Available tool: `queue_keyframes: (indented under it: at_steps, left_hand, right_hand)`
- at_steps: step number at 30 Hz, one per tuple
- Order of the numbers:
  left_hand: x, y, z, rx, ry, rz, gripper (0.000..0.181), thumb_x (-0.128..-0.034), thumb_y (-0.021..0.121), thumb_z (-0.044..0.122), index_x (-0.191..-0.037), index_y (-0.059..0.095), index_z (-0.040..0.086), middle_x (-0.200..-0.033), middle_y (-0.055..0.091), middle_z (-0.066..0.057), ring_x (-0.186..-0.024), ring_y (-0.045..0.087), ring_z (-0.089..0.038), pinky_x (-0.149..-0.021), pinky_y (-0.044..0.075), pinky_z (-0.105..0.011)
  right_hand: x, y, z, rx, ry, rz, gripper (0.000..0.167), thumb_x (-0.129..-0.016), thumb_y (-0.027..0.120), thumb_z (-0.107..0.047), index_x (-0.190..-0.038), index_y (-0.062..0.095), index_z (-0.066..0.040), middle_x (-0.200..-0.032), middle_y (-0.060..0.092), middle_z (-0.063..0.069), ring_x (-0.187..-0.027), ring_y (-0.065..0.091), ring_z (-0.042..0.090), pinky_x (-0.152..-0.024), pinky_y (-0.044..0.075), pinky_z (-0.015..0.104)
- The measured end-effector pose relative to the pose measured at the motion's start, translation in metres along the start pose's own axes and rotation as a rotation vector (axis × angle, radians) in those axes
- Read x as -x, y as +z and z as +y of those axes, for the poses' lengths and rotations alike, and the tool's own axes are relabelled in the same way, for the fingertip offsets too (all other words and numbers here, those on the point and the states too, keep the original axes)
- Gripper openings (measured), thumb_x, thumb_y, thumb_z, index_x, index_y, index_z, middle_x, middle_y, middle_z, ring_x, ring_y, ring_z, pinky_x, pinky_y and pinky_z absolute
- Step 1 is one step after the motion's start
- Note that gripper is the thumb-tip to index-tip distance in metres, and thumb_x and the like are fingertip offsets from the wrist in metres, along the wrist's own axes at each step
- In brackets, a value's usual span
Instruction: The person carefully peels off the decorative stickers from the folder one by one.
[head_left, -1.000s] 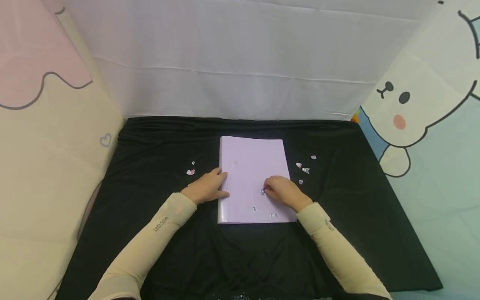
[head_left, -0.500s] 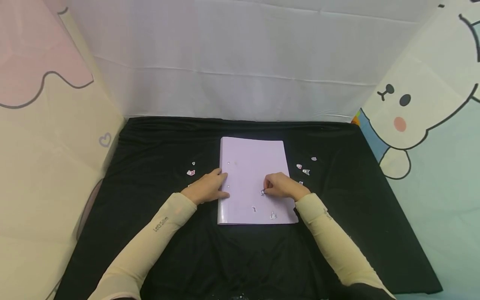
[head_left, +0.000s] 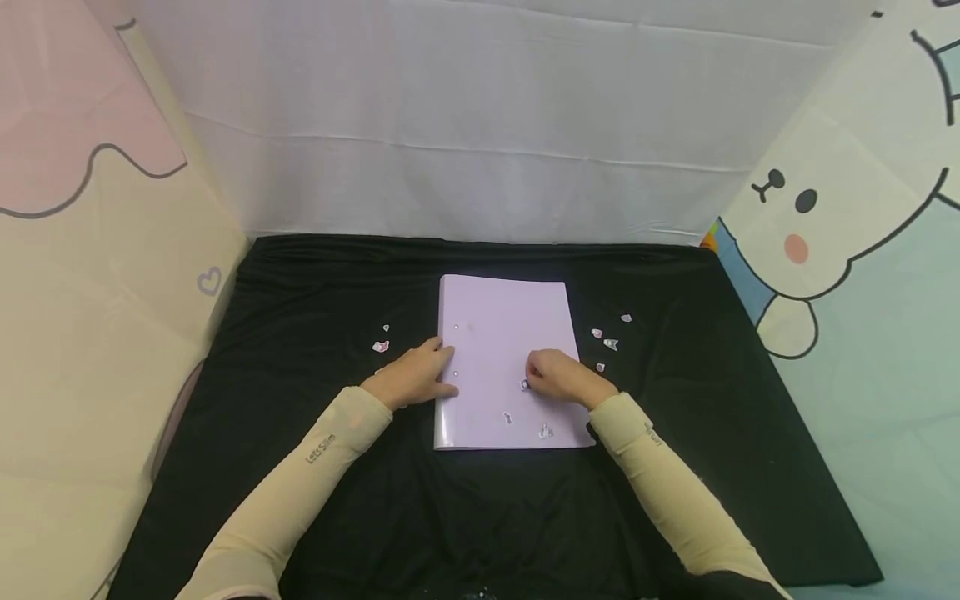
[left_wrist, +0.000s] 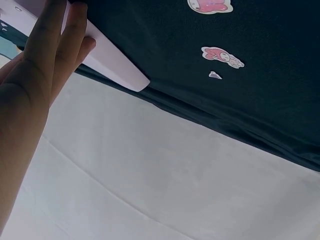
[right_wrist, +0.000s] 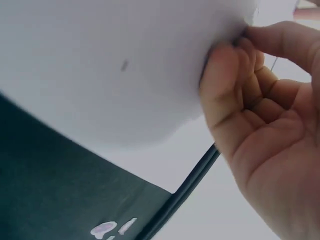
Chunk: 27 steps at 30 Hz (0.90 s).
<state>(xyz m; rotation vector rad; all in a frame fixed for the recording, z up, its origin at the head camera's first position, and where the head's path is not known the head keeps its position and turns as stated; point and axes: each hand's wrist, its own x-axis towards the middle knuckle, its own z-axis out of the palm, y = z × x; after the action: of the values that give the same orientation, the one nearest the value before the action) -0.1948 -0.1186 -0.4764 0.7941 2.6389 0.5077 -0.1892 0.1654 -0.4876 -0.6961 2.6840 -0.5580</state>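
Note:
A lilac folder lies closed on the black cloth, with several small stickers on its cover. My left hand rests across the folder's left edge, fingers extended and thumb apart; in the left wrist view the fingers lie over the spine. Over the right half of the cover, my right hand has curled fingers, and its thumb and forefinger pinch a small sticker at the cover. The right wrist view shows the hand with its fingertips together; the sticker is mostly hidden there.
Loose stickers lie to the right of the folder, among them a fish-tail-shaped sticker. Left of it lies a pink sticker with other small ones. A white cloth wall rises behind the black cloth.
My right hand shifts very slightly at the same sticker, its knuckles rising and then dipping a little. The left hand and the folder stay in place.

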Motion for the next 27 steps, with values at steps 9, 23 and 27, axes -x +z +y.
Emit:
queue_keyframes:
  at_steps: [9, 23, 27]
  left_hand:
    - [0.003, -0.002, 0.006, -0.010, 0.000, 0.012, 0.068, -0.0872, 0.079, 0.029, -0.139, 0.051, -0.005, -0.143, 0.046, -0.030, -0.118, 0.058, -0.038, -0.100, 0.047, -0.047]
    - [0.006, -0.004, 0.007, -0.006, -0.013, -0.001, 0.070, -0.0877, 0.079, 0.030, -0.141, 0.050, -0.004, -0.145, 0.044, -0.030, -0.125, 0.054, -0.040, -0.103, 0.044, -0.048]
    - [0.006, -0.004, 0.006, -0.001, -0.018, -0.003, 0.071, -0.0877, 0.079, 0.030, -0.142, 0.049, -0.004, -0.147, 0.043, -0.029, -0.127, 0.052, -0.040, -0.104, 0.043, -0.049]
  right_hand:
    - [0.005, 0.001, -0.003, 0.093, 0.001, 0.001, 0.013, -0.094, 0.056, -0.012, -0.083, 0.051, -0.006, -0.069, 0.048, 0.002, -0.063, 0.048, 0.017, -0.062, 0.045, 0.032]
    - [0.035, -0.014, 0.023, -0.057, 0.151, -0.011, 0.011, -0.096, 0.054, -0.012, -0.087, 0.055, -0.005, -0.071, 0.052, 0.003, -0.062, 0.052, 0.016, -0.058, 0.046, 0.030]
    - [0.051, -0.020, 0.035, -0.064, 0.191, -0.026, 0.012, -0.096, 0.056, -0.012, -0.086, 0.056, -0.006, -0.071, 0.053, 0.003, -0.062, 0.052, 0.016, -0.057, 0.045, 0.031]
